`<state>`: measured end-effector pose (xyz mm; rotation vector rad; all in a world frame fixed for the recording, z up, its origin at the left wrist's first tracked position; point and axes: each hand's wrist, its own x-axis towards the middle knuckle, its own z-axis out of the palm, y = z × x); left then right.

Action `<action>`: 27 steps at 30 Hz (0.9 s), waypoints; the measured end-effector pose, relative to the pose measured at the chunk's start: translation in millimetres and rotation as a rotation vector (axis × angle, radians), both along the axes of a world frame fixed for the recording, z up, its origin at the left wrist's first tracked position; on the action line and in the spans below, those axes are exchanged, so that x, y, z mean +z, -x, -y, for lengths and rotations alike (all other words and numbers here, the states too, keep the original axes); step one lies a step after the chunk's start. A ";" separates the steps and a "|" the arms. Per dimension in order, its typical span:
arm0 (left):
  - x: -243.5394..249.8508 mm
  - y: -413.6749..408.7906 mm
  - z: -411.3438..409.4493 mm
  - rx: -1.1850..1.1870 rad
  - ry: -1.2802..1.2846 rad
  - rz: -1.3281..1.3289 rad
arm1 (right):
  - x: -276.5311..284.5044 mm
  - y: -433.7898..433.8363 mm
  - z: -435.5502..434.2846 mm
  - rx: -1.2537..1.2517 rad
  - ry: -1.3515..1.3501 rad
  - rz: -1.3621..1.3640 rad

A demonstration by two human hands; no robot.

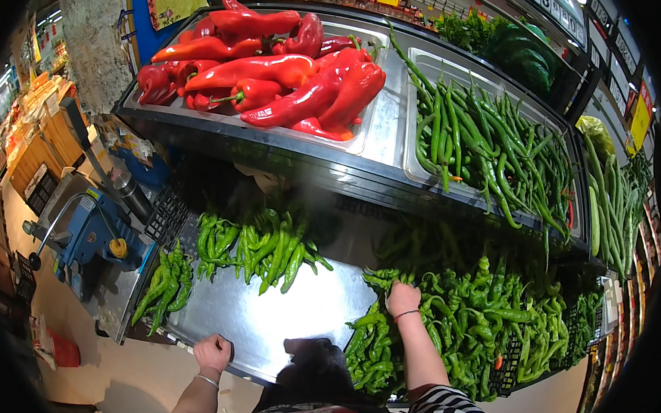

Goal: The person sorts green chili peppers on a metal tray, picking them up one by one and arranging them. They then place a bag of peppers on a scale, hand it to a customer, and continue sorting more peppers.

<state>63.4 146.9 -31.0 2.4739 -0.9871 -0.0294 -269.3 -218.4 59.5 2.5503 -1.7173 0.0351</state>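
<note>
My left hand (213, 352) is curled into a loose fist above the front edge of a shiny metal display tray (291, 304); nothing shows in it. On the right, my right hand (402, 300) reaches into a heap of wrinkled green peppers (471, 317). Its fingers are bent down among them and hidden, so a grip on a pepper cannot be made out. A small bunch of long green peppers (276, 246) lies along the tray's back. More green peppers (167, 291) lie at its left end.
An upper shelf (283, 153) overhangs the tray, bearing large red peppers (284, 68) and thin green chillies (484, 137). At left stands a blue tape-binding device (99, 230) on a metal stand. A red bucket (63, 348) sits on the floor.
</note>
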 end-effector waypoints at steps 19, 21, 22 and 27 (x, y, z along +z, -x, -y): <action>10.4 0.4 4.3 -0.026 -0.006 -0.069 | 152.7 -54.2 -32.2 0.432 -0.428 1.715; 12.8 0.9 4.7 -0.027 -0.012 -0.072 | 159.9 -51.3 -34.7 0.517 -0.357 1.834; 12.9 0.8 4.8 -0.026 -0.013 -0.072 | 160.1 -45.6 -30.9 0.612 -0.299 1.840; 7.4 0.0 4.3 -0.026 -0.028 -0.049 | 196.6 -23.4 -41.9 1.067 -0.248 1.904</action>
